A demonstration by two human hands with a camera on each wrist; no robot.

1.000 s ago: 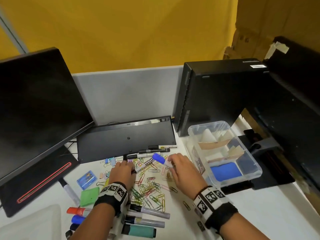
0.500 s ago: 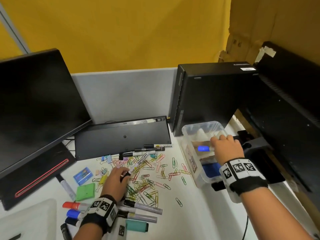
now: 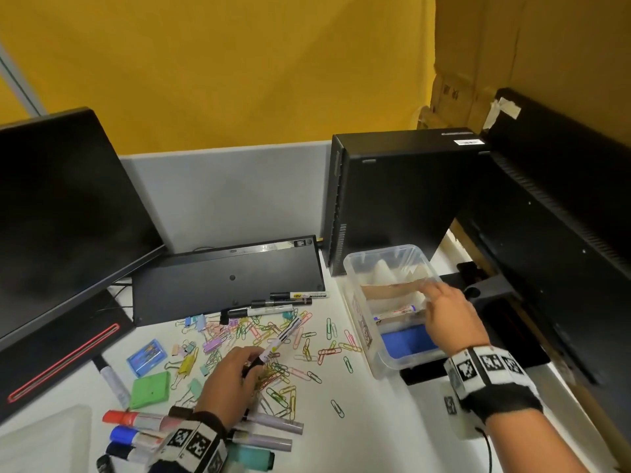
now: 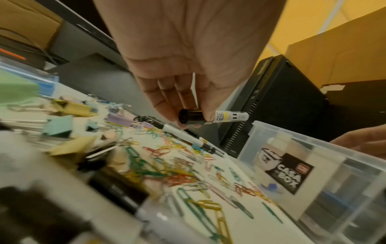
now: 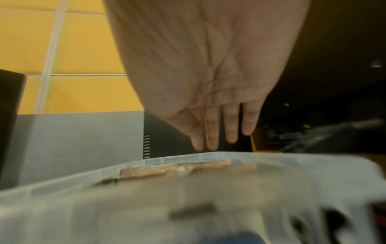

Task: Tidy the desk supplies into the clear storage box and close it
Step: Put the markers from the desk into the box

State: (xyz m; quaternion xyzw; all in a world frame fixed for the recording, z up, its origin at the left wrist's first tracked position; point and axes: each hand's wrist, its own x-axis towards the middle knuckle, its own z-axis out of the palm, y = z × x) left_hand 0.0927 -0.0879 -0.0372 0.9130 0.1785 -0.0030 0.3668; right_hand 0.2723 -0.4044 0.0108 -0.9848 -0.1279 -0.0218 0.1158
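Clear storage box (image 3: 355,285) sitting at the desk's right edge, right hand (image 3: 450,315) hovering over it with fingers straight, left hand (image 3: 228,380) pinching a black-capped marker (image 3: 280,339).

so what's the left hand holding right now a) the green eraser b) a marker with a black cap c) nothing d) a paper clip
b, the left hand pinches a marker by its black-capped end, lifted over the paper clips, its white barrel pointing toward the box.
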